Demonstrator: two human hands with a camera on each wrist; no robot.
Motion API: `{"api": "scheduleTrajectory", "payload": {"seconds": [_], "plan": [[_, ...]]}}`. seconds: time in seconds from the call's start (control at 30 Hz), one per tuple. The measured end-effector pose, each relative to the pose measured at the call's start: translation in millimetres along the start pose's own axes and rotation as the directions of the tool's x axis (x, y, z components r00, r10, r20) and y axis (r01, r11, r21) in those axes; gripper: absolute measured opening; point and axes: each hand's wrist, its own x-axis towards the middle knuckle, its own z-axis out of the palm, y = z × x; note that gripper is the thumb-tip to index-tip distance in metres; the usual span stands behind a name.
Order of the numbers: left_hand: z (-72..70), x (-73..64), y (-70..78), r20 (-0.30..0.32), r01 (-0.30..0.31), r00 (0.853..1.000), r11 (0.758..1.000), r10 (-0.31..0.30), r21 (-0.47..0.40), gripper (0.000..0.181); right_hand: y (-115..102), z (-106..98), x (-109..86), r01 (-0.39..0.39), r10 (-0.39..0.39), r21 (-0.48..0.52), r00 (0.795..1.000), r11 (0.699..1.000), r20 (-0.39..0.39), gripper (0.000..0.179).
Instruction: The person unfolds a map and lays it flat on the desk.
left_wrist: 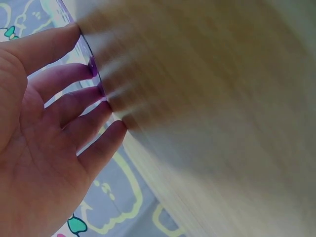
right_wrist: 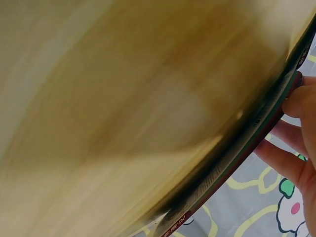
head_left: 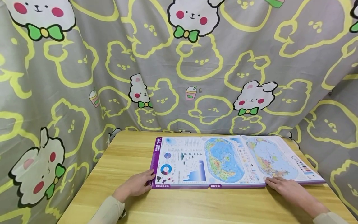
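Observation:
A folded-out world map (head_left: 223,160) with purple borders lies on the wooden table (head_left: 179,205), its panels spread side by side. The left panel carries charts; the other two show coloured world maps. At the front left corner, my left hand (head_left: 137,184) touches the purple edge with nearly straight fingers. My right hand (head_left: 288,190) is at the front edge of the right panel, fingers over the printed side. In the right wrist view its thumb (right_wrist: 295,101) sits at the map's edge (right_wrist: 237,160), the fingers on the other side, pinching it.
A grey curtain (head_left: 201,68) with yellow outlines and white rabbit faces hangs behind the table and along both sides. The map's back edge lies close to the table's far edge. Bare wood shows left of the map and in front of it.

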Motion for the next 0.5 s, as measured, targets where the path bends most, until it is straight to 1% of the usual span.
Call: {"api": "scheduleTrajectory", "payload": {"seconds": [0.3,0.5], "plan": [[0.5,0.9,-1.4,-0.011,-0.013,1.000,1.000,0.014,0.011,0.050,0.3,0.9,0.2,0.006,-0.007,0.002,1.000,1.000,0.025,0.034],[0.7,1.8,-1.6,-0.003,0.000,1.000,1.000,0.000,0.008,0.050,-2.4,0.5,0.3,-0.002,-0.001,0.035,0.997,0.999,0.078,0.037]]}}
